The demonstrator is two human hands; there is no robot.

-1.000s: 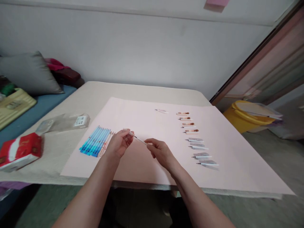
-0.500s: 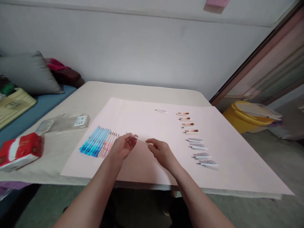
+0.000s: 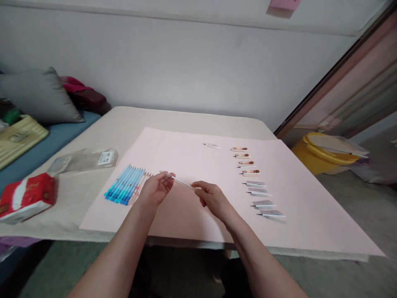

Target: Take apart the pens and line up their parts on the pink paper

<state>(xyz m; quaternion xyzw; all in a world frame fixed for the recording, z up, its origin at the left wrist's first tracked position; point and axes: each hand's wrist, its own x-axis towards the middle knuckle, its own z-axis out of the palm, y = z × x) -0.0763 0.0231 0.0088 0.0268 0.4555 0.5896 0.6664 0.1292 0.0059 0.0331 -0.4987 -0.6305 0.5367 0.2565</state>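
Note:
A thin white pen refill (image 3: 182, 182) spans the gap between my two hands above the pink sheet. My left hand (image 3: 156, 188) pinches one end with thumb and fingertips; a pale tip juts out beyond those fingers, and whether it is a separate part I cannot tell. Thumb and forefinger of my right hand (image 3: 212, 196) close on the opposite end. Beside my left hand lies a row of blue pens (image 3: 124, 184), followed by pink pens (image 3: 139, 188) partly hidden by that hand. To the right are white refills with dark tips (image 3: 260, 193), set beside clear greyish pieces.
Brown-patterned pen parts (image 3: 250, 171) lie with refills farther back, and a single clear pen part (image 3: 211, 145) sits near the sheet's far edge. Left of the pink sheet (image 3: 192, 223) are a clear plastic package (image 3: 83, 161) and a red tissue pack (image 3: 27, 196). A yellow bucket (image 3: 316, 159) stands off the table.
My left hand has shifted slightly left, away from my right hand, so more of the white refill shows between them. The pens and parts on the sheet stay put.

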